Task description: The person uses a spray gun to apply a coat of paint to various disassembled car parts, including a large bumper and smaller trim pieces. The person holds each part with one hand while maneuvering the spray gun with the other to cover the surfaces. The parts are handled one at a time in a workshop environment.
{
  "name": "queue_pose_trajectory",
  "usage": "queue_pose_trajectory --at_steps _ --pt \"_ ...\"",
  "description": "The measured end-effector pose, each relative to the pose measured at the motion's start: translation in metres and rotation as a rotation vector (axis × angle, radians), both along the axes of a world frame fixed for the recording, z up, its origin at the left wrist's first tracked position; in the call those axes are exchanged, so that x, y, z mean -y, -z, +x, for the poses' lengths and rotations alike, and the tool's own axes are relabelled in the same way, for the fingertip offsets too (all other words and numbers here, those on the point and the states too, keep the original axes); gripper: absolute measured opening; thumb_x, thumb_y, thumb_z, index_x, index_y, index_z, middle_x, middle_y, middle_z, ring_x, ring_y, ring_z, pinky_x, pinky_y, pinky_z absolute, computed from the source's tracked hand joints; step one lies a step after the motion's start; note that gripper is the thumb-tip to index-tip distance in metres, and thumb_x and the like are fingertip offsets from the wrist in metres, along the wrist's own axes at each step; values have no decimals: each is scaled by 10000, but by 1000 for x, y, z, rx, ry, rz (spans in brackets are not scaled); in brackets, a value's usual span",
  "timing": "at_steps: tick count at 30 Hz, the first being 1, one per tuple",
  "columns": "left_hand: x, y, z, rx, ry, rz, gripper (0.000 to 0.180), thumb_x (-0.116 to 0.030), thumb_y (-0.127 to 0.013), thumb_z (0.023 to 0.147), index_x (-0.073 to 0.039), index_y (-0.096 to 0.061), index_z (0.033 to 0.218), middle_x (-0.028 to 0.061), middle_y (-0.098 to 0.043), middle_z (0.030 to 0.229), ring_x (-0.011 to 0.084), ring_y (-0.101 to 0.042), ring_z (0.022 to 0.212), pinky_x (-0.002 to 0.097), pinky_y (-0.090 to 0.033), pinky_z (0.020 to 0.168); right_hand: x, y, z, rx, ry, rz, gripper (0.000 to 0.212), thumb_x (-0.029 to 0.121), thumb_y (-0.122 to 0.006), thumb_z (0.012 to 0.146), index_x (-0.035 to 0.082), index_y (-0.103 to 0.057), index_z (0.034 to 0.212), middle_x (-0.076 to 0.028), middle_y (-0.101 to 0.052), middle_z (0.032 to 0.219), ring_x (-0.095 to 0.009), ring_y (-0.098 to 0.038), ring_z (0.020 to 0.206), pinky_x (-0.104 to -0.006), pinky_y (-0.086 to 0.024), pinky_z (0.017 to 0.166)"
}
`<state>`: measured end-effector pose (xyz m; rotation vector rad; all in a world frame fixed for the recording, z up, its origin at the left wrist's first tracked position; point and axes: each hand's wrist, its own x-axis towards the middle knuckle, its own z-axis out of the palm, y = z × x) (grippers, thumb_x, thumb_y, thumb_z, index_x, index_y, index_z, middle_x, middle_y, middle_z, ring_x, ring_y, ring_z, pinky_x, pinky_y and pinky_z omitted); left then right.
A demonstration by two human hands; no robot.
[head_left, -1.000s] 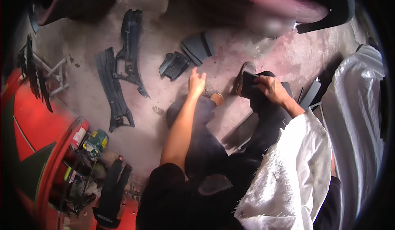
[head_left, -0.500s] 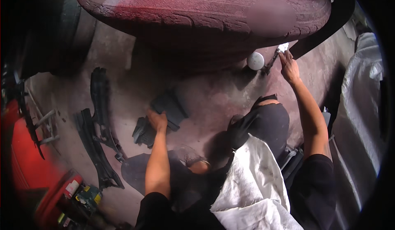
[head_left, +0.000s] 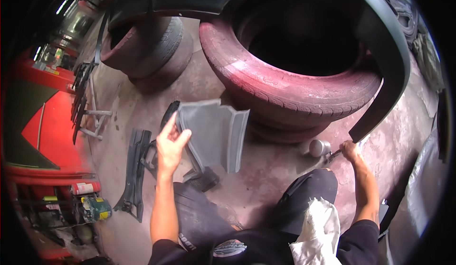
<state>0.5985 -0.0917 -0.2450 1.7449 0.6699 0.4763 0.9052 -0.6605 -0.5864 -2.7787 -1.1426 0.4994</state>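
A grey moulded plastic panel is raised off the floor, tilted. My left hand pinches its left edge, thumb and fingers closed on it. At the right, my right hand is closed round what looks like a spray gun with a pale round cup; the fingers hide much of its handle. It is held low, below the end of a black curved fender. A small black meshed part lies under the panel, near my left knee.
Pink-dusted tyres are stacked ahead, with the fender over them. Another tyre stack stands at the far left. Long black trim pieces lie on the floor at left. A red cabinet and cans line the left side.
My left hand has lifted the grey panel off the floor. My right hand with the spray gun appears lower. The view has tipped up, showing more tyres and the fender.
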Motion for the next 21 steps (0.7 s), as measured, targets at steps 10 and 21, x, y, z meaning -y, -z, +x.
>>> queue_pose_trajectory --at_steps 10,21 --pt "-32 -77 205 77 -38 595 604 -281 -728 825 41 -607 1322 257 -724 1125 302 -727 999 395 -558 896 91 -117 -99 -128 349 230 128 -4 -749 771 28 -749 895 -157 -705 830 -339 -702 791 -417 -540 706" --pt "-32 -76 210 -69 135 447 623 -251 -712 843 19 -587 1391 239 -604 1406 313 -574 1327 401 -452 1108 134 -176 -161 -59 581 443 267 -119 -696 742 13 -740 970 -113 -715 841 -220 -691 756 -341 -541 682"
